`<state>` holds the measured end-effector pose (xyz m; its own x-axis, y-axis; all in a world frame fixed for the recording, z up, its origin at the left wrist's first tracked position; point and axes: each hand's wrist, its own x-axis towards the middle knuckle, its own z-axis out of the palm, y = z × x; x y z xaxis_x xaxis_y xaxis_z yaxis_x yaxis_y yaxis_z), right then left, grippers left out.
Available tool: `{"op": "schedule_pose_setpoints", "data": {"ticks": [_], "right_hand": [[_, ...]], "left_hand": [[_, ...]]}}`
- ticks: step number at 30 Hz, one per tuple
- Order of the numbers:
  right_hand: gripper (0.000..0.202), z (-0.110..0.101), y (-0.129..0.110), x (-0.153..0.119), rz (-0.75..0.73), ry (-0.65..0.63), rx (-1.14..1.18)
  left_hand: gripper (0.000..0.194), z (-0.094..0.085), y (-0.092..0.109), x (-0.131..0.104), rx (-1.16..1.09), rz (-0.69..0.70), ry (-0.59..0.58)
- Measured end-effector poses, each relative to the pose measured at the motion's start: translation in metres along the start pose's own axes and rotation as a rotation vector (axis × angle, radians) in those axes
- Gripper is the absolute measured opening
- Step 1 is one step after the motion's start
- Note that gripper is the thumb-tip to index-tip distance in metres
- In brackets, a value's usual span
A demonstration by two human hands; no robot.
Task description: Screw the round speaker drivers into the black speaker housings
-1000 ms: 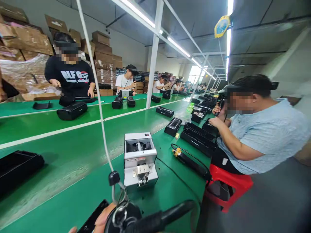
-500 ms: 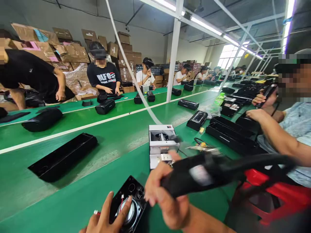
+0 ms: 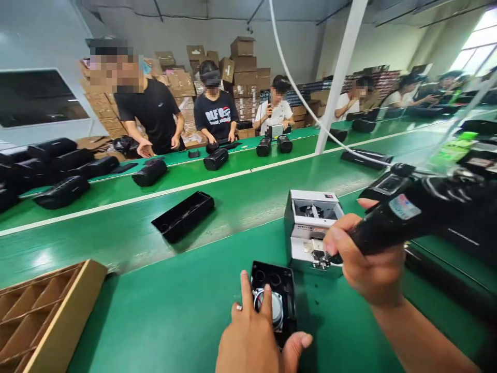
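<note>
My right hand [image 3: 365, 259] is wrapped around a black electric screwdriver [image 3: 392, 228], with its tip by the front pick-up point of a white screw feeder [image 3: 312, 223]. My left hand [image 3: 252, 331] lies with fingers spread over a black speaker panel [image 3: 285, 290]. Its index and middle fingers reach across a round silver speaker driver [image 3: 276, 310] set in the panel, and its thumb is at the panel's right side. A small white connector [image 3: 239, 307] shows by the left fingers. The panel rests on the green bench [image 3: 163, 316], just in front of the feeder.
A cardboard tray with dividers [image 3: 73, 316] is at lower left. An open black housing [image 3: 184, 215] lies on the green belt. Black speakers [image 3: 149, 172] line the far side, where several people work. A white post [image 3: 341, 77] and hanging cable [image 3: 285, 62] rise beyond the feeder.
The view has turned left, bringing the divided tray into sight. My right hand has brought the screwdriver from over the panel to the feeder's front. My left hand stays on the panel.
</note>
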<state>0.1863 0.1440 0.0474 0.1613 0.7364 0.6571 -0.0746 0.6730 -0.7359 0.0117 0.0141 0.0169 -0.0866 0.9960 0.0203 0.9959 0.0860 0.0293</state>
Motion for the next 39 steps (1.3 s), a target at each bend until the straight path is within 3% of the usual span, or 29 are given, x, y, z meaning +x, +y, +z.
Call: {"op": "schedule_pose_setpoints", "data": {"ticks": [5, 8, 11, 16, 19, 35, 39], "right_hand": [[0.060, 0.004, -0.033, -0.015, 0.228, -0.066, 0.225], [0.053, 0.016, -0.060, -0.034, 0.204, -0.031, 0.366], [0.047, 0.030, -0.073, -0.054, 0.145, -0.081, 0.414], [0.053, 0.042, -0.060, -0.080, 0.120, -0.210, 0.329], [0.052, 0.044, -0.051, -0.086, 0.109, -0.227, 0.288], [0.055, 0.042, -0.026, -0.098, 0.109, -0.258, 0.316], [0.044, 0.041, -0.028, -0.101, 0.095, -0.276, 0.306]], "left_hand": [[0.096, 0.005, -0.041, -0.003, -0.319, 0.060, -0.138], [0.098, 0.012, -0.050, -0.005, -0.408, 0.096, -0.141], [0.096, 0.005, -0.049, -0.004, -0.415, 0.088, -0.202], [0.128, -0.022, -0.047, 0.006, -0.472, 0.050, -0.495], [0.134, -0.029, -0.047, 0.010, -0.510, 0.026, -0.579], [0.135, -0.027, -0.045, 0.007, -0.527, 0.015, -0.566], [0.134, -0.028, -0.044, 0.007, -0.530, 0.005, -0.557]]}}
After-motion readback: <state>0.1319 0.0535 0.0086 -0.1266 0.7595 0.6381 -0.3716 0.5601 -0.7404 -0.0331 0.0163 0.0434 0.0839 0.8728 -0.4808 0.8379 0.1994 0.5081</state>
